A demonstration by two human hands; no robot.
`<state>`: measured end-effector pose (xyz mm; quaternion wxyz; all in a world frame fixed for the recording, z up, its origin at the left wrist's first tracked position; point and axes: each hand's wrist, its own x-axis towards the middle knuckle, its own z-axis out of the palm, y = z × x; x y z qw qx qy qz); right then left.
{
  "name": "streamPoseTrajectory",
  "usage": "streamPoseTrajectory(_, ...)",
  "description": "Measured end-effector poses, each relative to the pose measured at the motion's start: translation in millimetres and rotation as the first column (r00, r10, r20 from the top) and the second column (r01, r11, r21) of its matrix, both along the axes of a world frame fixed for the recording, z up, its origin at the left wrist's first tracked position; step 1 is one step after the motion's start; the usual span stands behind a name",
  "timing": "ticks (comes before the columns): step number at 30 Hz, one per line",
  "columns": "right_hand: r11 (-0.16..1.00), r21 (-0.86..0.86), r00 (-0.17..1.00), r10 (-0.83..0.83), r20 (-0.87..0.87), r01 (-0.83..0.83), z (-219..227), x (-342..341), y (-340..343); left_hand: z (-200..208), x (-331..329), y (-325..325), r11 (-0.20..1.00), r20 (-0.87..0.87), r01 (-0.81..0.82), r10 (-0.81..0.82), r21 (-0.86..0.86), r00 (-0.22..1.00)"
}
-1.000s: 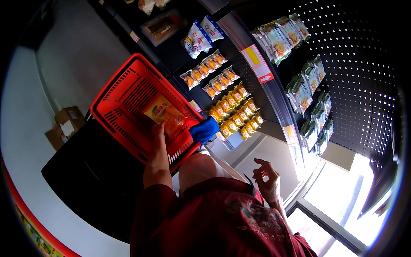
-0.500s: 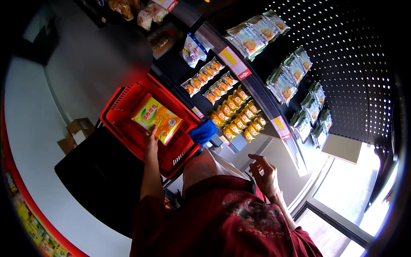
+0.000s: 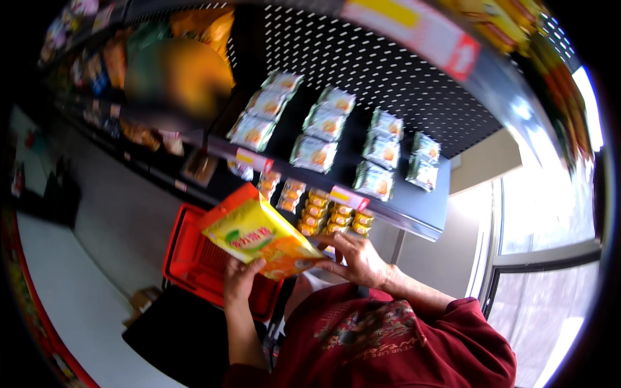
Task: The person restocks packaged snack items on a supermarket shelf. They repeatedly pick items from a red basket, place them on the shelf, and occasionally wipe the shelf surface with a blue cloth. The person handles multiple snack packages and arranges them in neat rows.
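Yellow-orange pkg (image 3: 262, 233): long axis runs far-L to near-R. L hand (image 3: 240, 279), closer to its mid, pinches near edge; R hand (image 3: 362, 260) pinches R end.

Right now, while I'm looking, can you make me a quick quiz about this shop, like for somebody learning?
1. Which hand is at the end of the yellow-and-orange bag nearer the bright glass?
A) left hand
B) right hand

2. True or false: the bag partly hides the red basket.

3. Fill in: on the shelf, the pale green-and-white packets lie in ____ front-to-back rows.

Key: 1. B; 2. true; 3. four.
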<state>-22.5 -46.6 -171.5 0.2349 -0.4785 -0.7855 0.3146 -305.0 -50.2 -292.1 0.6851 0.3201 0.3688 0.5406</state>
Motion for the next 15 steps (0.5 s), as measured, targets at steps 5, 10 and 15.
streamPoseTrajectory(5,0.974,0.211,0.992,-0.061,-0.109,0.083,15,26,-15,64,28,7,0.990,-0.183,0.074,-0.051,0.123,0.982)
streamPoseTrajectory(10,0.936,0.321,0.982,-0.098,-0.159,0.146,55,49,-30,132,61,9,0.961,-0.173,0.056,-0.009,0.272,0.985)
streamPoseTrajectory(15,0.844,0.483,0.949,-0.092,-0.302,0.235,97,76,-36,172,93,3,0.791,-0.308,0.042,0.189,0.611,0.932)
